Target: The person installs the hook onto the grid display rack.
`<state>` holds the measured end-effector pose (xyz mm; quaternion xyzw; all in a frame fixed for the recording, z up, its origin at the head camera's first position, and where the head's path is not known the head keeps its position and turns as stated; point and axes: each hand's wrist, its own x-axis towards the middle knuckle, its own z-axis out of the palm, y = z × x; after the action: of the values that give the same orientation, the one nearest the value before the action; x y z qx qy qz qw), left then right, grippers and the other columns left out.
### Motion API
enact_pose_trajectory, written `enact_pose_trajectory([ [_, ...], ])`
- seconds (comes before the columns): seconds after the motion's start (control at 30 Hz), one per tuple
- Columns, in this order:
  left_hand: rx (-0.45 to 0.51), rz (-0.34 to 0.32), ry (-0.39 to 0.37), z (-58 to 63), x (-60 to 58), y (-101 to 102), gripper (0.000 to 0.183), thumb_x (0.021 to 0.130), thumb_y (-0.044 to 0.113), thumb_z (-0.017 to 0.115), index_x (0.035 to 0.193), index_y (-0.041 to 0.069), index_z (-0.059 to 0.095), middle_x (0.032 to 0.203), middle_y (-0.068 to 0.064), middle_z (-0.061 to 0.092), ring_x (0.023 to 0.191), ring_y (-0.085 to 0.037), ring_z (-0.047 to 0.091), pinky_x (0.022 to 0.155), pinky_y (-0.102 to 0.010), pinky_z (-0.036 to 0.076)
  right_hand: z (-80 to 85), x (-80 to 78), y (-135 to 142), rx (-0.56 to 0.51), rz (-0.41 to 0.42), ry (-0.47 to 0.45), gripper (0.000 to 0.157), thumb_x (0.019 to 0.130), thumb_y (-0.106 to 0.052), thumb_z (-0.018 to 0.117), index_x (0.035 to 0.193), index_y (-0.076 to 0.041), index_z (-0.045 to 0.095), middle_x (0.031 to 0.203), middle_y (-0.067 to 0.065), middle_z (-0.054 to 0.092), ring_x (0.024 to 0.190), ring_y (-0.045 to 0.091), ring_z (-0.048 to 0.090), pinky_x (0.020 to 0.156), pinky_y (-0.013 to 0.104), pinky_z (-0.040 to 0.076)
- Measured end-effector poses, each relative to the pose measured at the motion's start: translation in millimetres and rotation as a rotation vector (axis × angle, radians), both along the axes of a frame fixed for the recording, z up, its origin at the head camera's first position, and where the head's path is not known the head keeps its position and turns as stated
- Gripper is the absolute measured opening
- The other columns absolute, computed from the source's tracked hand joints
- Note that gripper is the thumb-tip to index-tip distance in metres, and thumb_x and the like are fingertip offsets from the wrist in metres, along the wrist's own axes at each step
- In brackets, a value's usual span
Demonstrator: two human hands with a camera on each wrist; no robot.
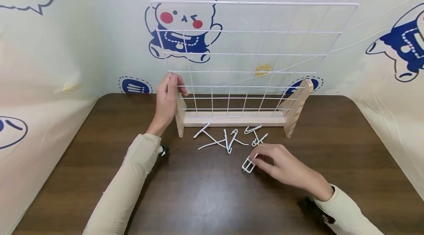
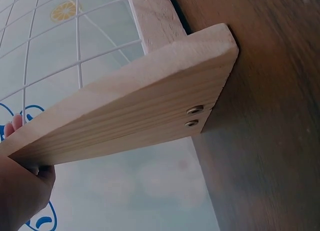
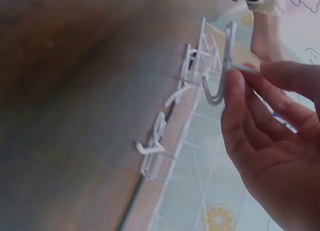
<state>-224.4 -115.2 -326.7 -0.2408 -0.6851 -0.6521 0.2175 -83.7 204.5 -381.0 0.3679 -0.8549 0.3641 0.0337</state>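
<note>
A white wire grid rack [image 1: 251,3] stands in wooden side supports at the back of the table. My left hand [image 1: 168,95] grips the top of the left wooden support [image 1: 180,117]. In the left wrist view, fingertips show behind that support [image 2: 140,101], with the thumb side on its near face. Over the table in front of the rack, my right hand [image 1: 281,161] pinches a white wire hook [image 1: 248,165] between thumb and fingers. The right wrist view shows the curved end of this hook [image 3: 229,46] pointing away from the fingers.
Several loose white wire hooks [image 1: 226,137] lie on the brown table [image 1: 198,198], just in front of the rack's wooden base bar [image 1: 232,121]. The right wooden support [image 1: 298,106] stands beyond them. A patterned wall covering [image 1: 122,43] surrounds the table's back and sides.
</note>
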Motion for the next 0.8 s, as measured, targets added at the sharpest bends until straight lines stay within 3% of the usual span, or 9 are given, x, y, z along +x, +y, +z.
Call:
enact_pose_trajectory([
  [0.43, 0.012, 0.000, 0.001, -1.3, -1.5, 2, 0.035, 0.106, 0.012, 0.035, 0.094, -0.018, 0.049, 0.079, -0.036, 0.051, 0.068, -0.045, 0.053, 0.067, -0.033, 0.053, 32.3, 0.0, 16, -0.049, -0.213, 0.136, 0.019, 0.090, 0.002, 0.068, 0.099, -0.015, 0.070, 0.092, -0.009, 0.070, 0.081, 0.003, 0.061, 0.073, 0.015, 0.047],
  [0.8, 0.002, 0.010, 0.001, -2.7, -2.0, 0, 0.037, 0.107, 0.014, 0.035, 0.094, -0.017, 0.049, 0.080, -0.035, 0.052, 0.069, -0.047, 0.053, 0.067, -0.034, 0.052, 47.5, 2.1, 29, -0.053, -0.331, 0.165, 0.021, 0.091, 0.003, 0.067, 0.100, -0.016, 0.070, 0.096, -0.009, 0.069, 0.085, 0.000, 0.059, 0.071, 0.016, 0.044],
])
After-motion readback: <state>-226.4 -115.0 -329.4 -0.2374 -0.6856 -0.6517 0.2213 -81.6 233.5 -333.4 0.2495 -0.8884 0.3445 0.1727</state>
